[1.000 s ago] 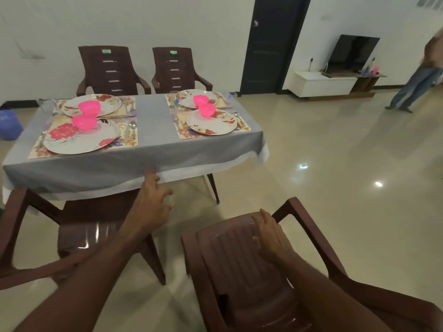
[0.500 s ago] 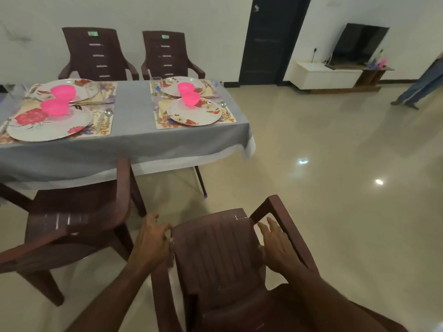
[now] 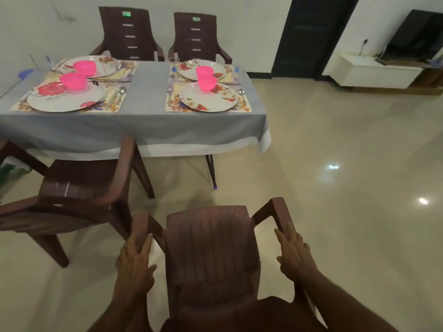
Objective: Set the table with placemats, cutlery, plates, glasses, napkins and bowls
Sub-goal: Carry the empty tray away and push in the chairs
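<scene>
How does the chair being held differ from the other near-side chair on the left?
The held chair stands out on the open floor, apart from the table; the left chair sits close in, its arm up against the tablecloth edge. The left hand and right hand grip the held chair's armrests; nobody touches the left chair. Both are the same brown plastic armchair.

Both hands grip a brown chair (image 3: 211,255) by its armrests — left hand (image 3: 134,264) on the left one, right hand (image 3: 296,256) on the right. Ahead, the counter (image 3: 143,125) carries four placemats with floral plates (image 3: 208,97) and pink bowls (image 3: 206,82) — a second chair (image 3: 79,192) sits at its near edge.
</scene>
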